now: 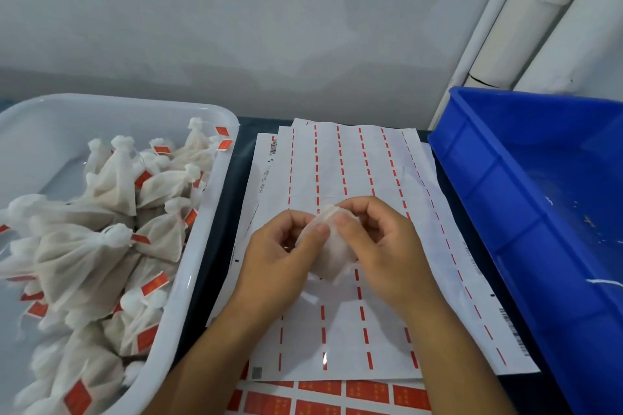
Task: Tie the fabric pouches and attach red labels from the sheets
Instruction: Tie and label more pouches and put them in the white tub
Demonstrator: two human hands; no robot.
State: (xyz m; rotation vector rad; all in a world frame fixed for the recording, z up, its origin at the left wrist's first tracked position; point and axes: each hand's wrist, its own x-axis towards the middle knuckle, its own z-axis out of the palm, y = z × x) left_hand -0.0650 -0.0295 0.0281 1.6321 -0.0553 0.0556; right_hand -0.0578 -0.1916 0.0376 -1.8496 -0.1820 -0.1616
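Observation:
A small white fabric pouch (335,254) is held over the label sheets in the middle of the table. My left hand (281,259) grips its left side with the thumb on the pouch's top. My right hand (377,246) pinches the gathered top of the pouch from the right. Under the hands lie white backing sheets (354,165) with rows of thin red strips left on them. A sheet of full red labels (337,397) shows at the bottom edge.
A white tray (209,212) on the left holds several tied pouches with red labels. A blue plastic bin (505,212) stands on the right, its rim close to the sheets. A grey wall and white pipes rise behind the table.

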